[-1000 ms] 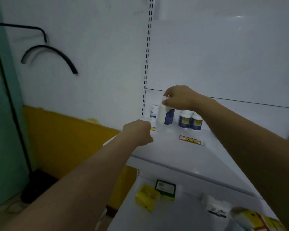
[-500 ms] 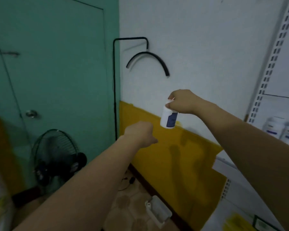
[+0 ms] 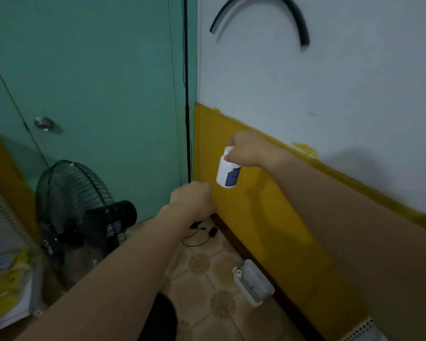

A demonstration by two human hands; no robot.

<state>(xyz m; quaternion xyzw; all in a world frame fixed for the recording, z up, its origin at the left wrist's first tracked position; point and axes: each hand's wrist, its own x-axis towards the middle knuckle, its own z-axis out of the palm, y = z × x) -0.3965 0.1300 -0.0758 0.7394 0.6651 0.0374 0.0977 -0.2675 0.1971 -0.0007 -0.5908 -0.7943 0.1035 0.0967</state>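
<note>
My right hand (image 3: 250, 150) grips a white bottle (image 3: 228, 171) with a dark blue label by its cap end, so the bottle hangs tilted in the air in front of the yellow lower wall. My left hand (image 3: 194, 199) is stretched forward just below and left of the bottle, fingers curled into a fist with nothing visible in it. The two hands are apart.
A black standing fan (image 3: 76, 205) is on the floor at left before a green door (image 3: 96, 82). A white plastic container (image 3: 252, 281) lies on the tiled floor by the wall. A shelf with yellow packs (image 3: 5, 286) is at far left. Black cables (image 3: 197, 232) lie on the floor.
My right hand lifted the bottle off the white shelf and carried it away; the view swung left from the shelf to the door, fan and floor. The left hand kept its fist.
</note>
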